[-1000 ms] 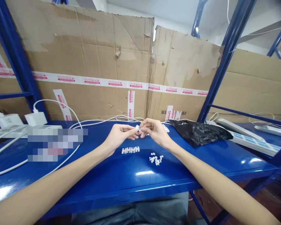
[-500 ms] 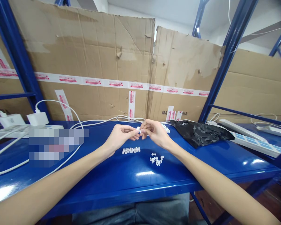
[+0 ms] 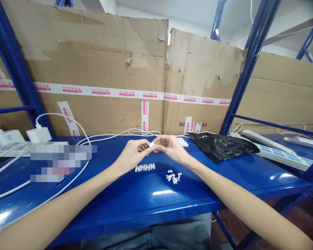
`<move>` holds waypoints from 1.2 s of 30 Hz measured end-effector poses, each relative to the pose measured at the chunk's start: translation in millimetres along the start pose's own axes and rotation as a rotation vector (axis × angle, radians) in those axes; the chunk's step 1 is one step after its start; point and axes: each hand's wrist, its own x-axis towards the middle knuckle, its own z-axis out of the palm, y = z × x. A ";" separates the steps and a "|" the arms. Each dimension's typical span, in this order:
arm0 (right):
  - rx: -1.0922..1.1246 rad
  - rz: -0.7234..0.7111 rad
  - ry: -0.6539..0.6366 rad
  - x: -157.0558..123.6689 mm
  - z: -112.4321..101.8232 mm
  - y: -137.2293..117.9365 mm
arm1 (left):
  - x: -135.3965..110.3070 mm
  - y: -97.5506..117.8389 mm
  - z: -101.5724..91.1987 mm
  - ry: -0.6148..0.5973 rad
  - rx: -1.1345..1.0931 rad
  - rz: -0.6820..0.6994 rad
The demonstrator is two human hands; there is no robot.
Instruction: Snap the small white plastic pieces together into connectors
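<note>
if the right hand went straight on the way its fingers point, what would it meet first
Most likely the small white piece right in front of the right hand, with the left hand just beyond; one view leaves exact depth unclear.

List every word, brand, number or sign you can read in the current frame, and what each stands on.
"MA ... NA": black capitals on the brown cardboard sheet right of centre; short white tape strips hide the middle.
Red print on those strips and the long white tape band: too small and blurred.
Mark on the white plastic charger block at far left: too blurred.
Held small white plastic piece: no text discernible.
</note>
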 end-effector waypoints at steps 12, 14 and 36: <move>0.066 -0.048 0.130 -2.0 16.9 6.3 | -4.2 14.0 11.8 0.101 0.289 0.034; 0.069 -0.025 0.154 -3.4 20.0 6.7 | -5.6 15.2 14.4 0.118 0.282 0.020; -0.534 0.185 -0.583 -4.0 -43.8 -12.0 | 1.3 0.2 1.6 0.031 0.172 -0.034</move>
